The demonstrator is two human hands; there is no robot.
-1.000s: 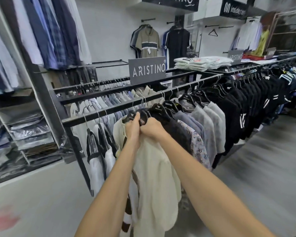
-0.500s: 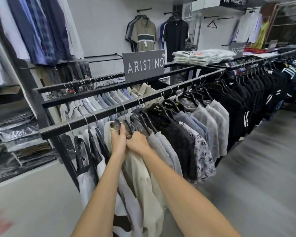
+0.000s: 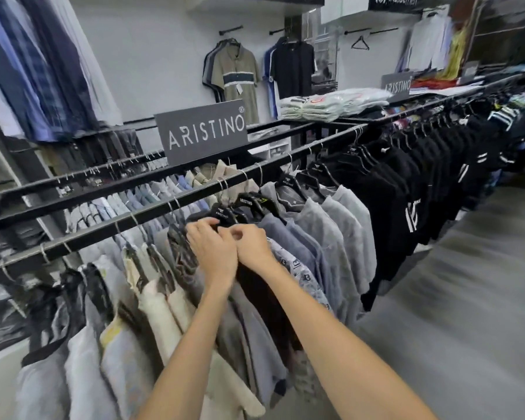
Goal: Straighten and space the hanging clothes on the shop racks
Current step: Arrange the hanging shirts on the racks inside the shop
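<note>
A black rail (image 3: pixel 152 212) runs from near left to far right, packed with shirts on black hangers. My left hand (image 3: pixel 212 248) and my right hand (image 3: pixel 253 247) are side by side at the top of a dark shirt (image 3: pixel 264 301), just below its black hanger (image 3: pixel 222 212). Both hands have curled fingers gripping the shirt's collar and shoulder area. Cream shirts (image 3: pixel 161 307) hang bunched to the left of the hands. A patterned white shirt (image 3: pixel 300 268) and grey shirts (image 3: pixel 325 228) hang to the right.
A long row of black T-shirts (image 3: pixel 406 192) fills the rail further right. A grey ARISTINO sign (image 3: pixel 203 133) stands on the rack, behind it a second rail of shirts (image 3: pixel 128 201). Folded shirts (image 3: pixel 331 103) lie on top. The grey floor aisle (image 3: pixel 452 298) lies to the right.
Both hands have moved right along the rail, from the cream shirt to the dark shirt. The view has shifted with them.
</note>
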